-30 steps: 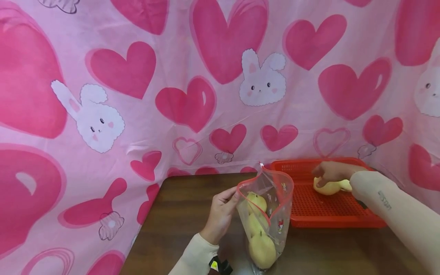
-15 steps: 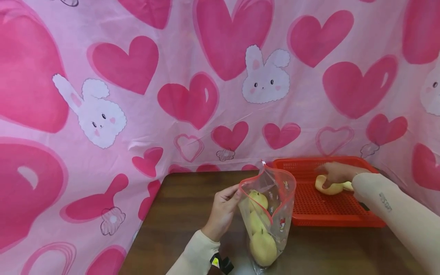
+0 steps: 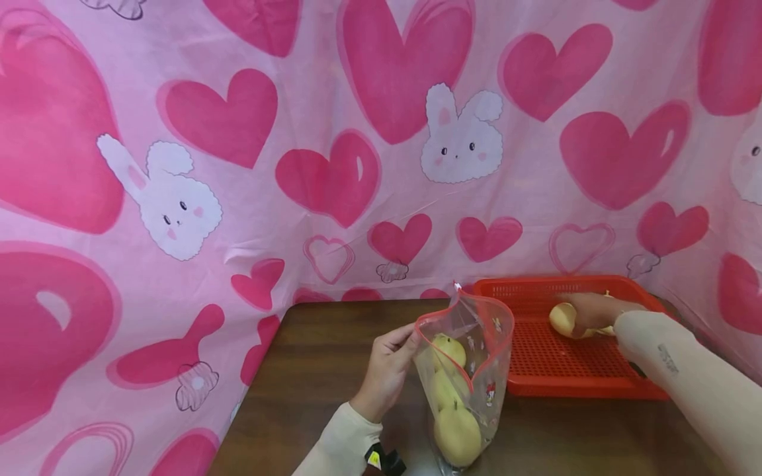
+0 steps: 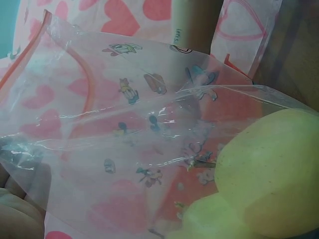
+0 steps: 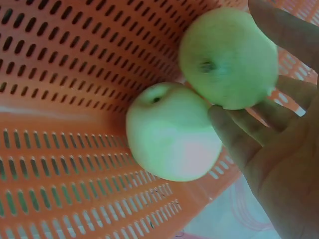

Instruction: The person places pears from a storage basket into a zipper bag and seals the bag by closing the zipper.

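In the head view my left hand [image 3: 387,370] pinches the red-edged mouth of a clear plastic zip bag [image 3: 491,370] and holds it upright and open. Several yellow pears [image 3: 457,435] are stacked inside; in the left wrist view, one large pear [image 4: 274,174] shows close through the plastic. Over in the red basket [image 3: 595,390], my right hand [image 3: 598,312] has thumb and fingers around a pear [image 5: 227,59]. Right against that one lies another pear [image 5: 172,134]. The head view hides part of these pears behind the right hand and sleeve.
The basket has low, slotted walls and stands right of the bag on a dark wooden table [image 3: 333,357]. A pink cloth [image 3: 357,185] with hearts and rabbits hangs behind the table. A black wrist strap [image 3: 387,459] sits on the left sleeve.
My right hand has shifted slightly to the right in the basket and closed around a pear, and the pears there have moved a little. The left hand and bag stay nearly still.
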{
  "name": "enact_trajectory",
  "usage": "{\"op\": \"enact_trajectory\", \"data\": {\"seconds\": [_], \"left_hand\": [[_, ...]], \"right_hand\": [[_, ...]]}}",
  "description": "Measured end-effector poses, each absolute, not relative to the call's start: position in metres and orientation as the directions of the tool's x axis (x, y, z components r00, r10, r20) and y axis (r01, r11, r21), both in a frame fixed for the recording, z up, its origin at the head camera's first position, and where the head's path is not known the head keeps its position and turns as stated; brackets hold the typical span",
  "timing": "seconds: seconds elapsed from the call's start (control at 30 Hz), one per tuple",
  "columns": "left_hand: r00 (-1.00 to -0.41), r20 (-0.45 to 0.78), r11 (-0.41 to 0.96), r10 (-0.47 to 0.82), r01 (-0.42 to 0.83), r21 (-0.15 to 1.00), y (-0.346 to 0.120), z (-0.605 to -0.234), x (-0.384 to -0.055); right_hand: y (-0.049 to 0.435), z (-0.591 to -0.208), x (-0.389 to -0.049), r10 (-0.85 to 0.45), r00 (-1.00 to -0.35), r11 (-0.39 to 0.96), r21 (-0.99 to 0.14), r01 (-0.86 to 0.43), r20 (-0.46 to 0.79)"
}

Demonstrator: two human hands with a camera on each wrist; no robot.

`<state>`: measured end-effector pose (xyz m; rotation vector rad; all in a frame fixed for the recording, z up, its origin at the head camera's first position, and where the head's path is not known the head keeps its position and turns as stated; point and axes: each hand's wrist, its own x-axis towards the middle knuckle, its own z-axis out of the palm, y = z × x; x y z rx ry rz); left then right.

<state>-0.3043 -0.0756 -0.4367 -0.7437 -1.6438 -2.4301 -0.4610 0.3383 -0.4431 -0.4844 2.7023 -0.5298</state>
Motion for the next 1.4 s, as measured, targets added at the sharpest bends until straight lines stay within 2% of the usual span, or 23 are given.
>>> {"op": "enact_trajectory", "data": {"seconds": [0.53,0.8,1.23,1.4], "left_hand": [[-0.859,0.472,-0.406,0.197,0.367,0.837,-0.078,-0.440,-0.304],[-0.861,0.470,-0.402,0.197,0.366,0.839,-0.079,-0.438,-0.305],[-0.864,0.461,-0.403,0.204,0.355,0.843,-0.080,-0.440,-0.304],[-0.864,0.459,-0.397,0.206,0.355,0.846,-0.081,-0.440,-0.304]], "right_hand": [[0.339,-0.468,-0.466,-0.429,-0.880,0.855,-0.405,-0.323,-0.204],[0.338,-0.466,-0.464,-0.396,-0.895,0.871,-0.392,-0.296,-0.205],[0.337,-0.466,-0.467,-0.454,-0.875,0.843,-0.400,-0.360,-0.170],[0.338,-0.466,-0.468,-0.414,-0.894,0.853,-0.417,-0.315,-0.171]]}}
